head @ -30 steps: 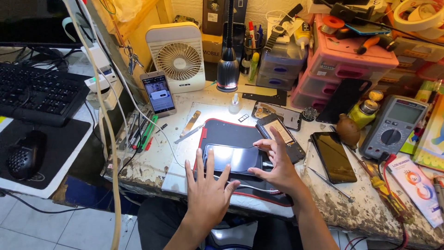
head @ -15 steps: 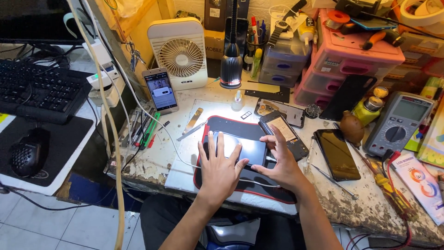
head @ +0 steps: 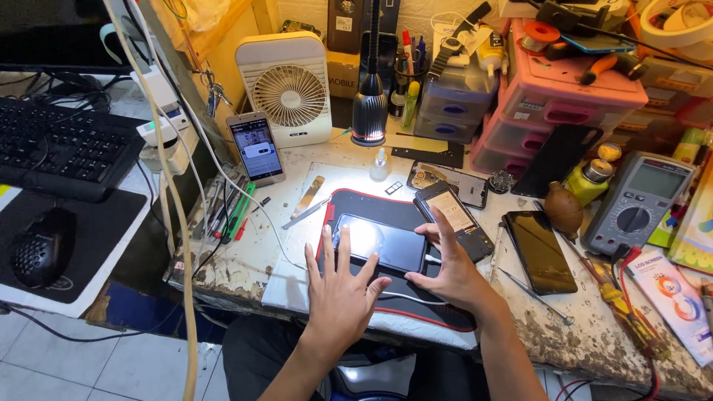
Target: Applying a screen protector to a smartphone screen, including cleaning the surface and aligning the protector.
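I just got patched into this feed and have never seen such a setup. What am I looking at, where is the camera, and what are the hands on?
There is no machine here: a person works with bare hands, filmed from a camera on their head looking down. The left hand lies flat on a dark phone that rests on a black mat with a red edge. The right hand steadies the phone's right end, where a cable plugs in. Neither hand lifts anything. Around them on the worn workbench: a lamp, a small fan, a multimeter, another dark phone and a lit phone propped upright.
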